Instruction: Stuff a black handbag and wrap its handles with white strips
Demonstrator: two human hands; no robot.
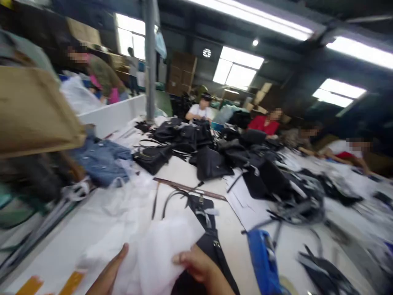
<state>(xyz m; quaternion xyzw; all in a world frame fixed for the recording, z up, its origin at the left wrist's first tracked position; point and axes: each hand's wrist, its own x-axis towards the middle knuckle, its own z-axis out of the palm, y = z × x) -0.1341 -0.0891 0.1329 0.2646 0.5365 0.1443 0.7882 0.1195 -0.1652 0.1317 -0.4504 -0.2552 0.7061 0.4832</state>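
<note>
- Grasped in the right hand [195,262]: a white sheet [167,241], between the hands, with the thumb over its edge.
- For sound handling, probably best to pinch lightly, keep the edge straight, and smooth loose folds with the left hand [112,266] before pressing down.
- Right hand: entering from the lower right, bent inward, with the thumb toward the left.
- Left hand: slanting up from below, thumb raised, beside loose white sheeting [107,217]; blurred, so impossible to tell whether gripping or merely touching.
- Just beyond and partly beneath the right hand: a black strapped bag [210,235], lying on the bench [233,237].
- Right of the right hand: a blue object [259,258], possibly a tape dispenser.
</note>
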